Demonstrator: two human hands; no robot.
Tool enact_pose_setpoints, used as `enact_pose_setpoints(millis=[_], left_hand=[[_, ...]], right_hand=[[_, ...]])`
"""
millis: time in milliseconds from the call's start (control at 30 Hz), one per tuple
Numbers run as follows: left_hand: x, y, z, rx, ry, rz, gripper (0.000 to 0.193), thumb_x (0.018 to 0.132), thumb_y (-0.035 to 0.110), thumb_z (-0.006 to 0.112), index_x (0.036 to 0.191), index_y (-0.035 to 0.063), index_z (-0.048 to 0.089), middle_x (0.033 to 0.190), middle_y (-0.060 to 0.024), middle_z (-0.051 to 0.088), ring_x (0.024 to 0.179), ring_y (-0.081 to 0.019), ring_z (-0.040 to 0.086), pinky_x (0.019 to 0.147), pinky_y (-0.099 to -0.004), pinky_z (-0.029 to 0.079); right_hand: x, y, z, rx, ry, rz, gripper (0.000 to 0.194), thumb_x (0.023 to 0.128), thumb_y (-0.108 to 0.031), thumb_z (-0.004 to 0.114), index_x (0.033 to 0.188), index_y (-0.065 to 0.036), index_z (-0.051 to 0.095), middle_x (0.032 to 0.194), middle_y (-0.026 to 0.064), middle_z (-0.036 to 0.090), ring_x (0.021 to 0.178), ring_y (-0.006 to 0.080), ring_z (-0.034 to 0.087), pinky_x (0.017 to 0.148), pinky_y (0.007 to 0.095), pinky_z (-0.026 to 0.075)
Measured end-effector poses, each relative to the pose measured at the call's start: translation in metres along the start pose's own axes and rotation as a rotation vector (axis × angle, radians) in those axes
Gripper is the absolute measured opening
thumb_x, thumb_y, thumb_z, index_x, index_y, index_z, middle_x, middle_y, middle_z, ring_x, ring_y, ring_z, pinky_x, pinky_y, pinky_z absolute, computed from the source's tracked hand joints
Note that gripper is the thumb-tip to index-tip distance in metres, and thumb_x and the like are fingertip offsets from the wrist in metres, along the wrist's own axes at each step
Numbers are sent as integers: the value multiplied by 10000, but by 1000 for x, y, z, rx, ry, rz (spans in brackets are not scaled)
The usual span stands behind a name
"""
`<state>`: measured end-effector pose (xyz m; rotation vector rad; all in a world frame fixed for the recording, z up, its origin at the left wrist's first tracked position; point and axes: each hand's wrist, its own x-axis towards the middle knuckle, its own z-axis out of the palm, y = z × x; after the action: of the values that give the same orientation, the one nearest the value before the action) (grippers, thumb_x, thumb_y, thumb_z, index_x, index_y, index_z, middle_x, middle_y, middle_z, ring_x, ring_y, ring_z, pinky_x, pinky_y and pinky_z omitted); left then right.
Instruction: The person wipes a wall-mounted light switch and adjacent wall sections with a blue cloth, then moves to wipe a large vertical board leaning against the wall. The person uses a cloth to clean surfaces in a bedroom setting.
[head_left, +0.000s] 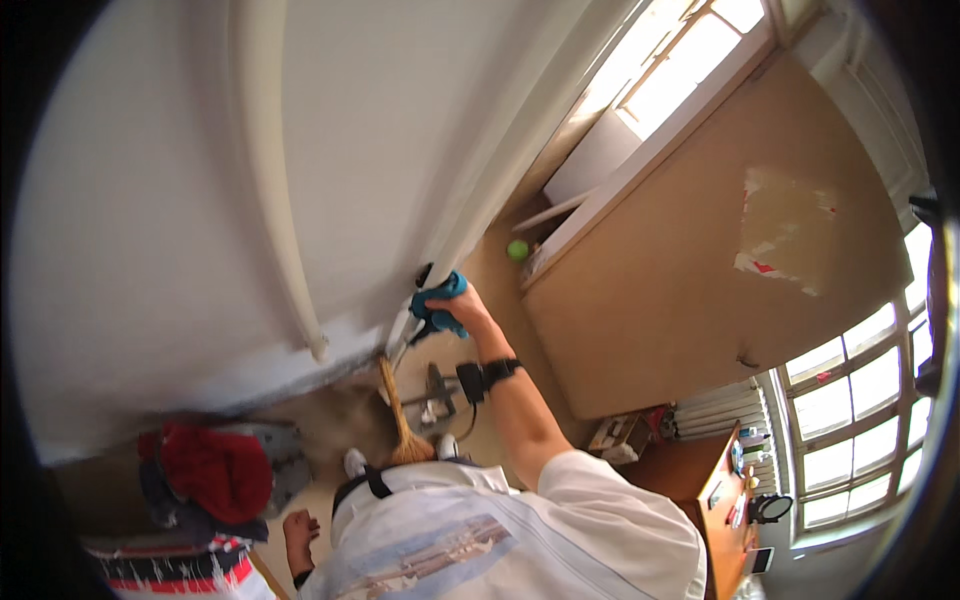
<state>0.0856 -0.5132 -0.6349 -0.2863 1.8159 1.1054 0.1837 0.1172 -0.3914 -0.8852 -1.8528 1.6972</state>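
Note:
My right hand (459, 306) grips a teal cloth (442, 289), which is pressed around the lower part of a white vertical pipe (495, 180) by the wall. Part of the cloth hangs below the fingers. A black band with a small box (480, 377) is strapped to my right forearm. At the lower left, my left hand (301, 531) hangs by my side with loosely bent fingers and nothing in it. Between the wall and my feet stands a straw broom (397, 412), its bristles towards me. A grey object (436, 397), possibly a dustpan, lies beside it.
A second white pipe (262, 172) runs along the wall on the left. To the right stands a brown door (675, 262), with a green ball (517, 250) near its edge. Red and dark clothes (217, 472) are piled at left. A wooden desk (712, 495) holds several small items.

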Motion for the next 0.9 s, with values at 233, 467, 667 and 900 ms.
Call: enact_pose_setpoints(millis=[233, 467, 667, 900], left_hand=[[59, 0, -1, -111, -40, 5, 244, 986, 306, 606, 996, 62, 591, 718, -90, 647, 549, -186, 625, 454, -343, 504], [34, -14, -2, -89, 7, 118, 287, 1010, 360, 582, 943, 83, 618, 736, -38, 647, 583, -142, 616, 488, -287, 492], [-16, -35, -5, -19, 0, -156, 276, 961, 318, 602, 1118, 94, 639, 890, -75, 693, 733, -185, 676, 639, -341, 551], [-6, -34, -37, -29, 72, -135, 328, 979, 388, 610, 1133, 99, 641, 919, -56, 688, 786, -163, 670, 666, -327, 542]], right_hand=[[-29, -223, -8, -217, 414, -606, 479, 730, -89, 874, 1141, -8, 641, 1018, 91, 728, 943, 207, 701, 862, 356, 558], [-6, -221, 22, -185, 709, -649, 345, 741, -106, 884, 999, -2, 680, 927, 72, 722, 829, 184, 678, 763, 311, 548], [8, -42, 21, -100, 278, -332, 324, 755, -66, 865, 1034, -7, 710, 962, 50, 720, 884, 166, 668, 809, 318, 541], [-2, 36, 21, -650, 412, 243, 347, 685, -110, 864, 994, -21, 734, 964, 109, 752, 879, 228, 704, 816, 372, 550]])
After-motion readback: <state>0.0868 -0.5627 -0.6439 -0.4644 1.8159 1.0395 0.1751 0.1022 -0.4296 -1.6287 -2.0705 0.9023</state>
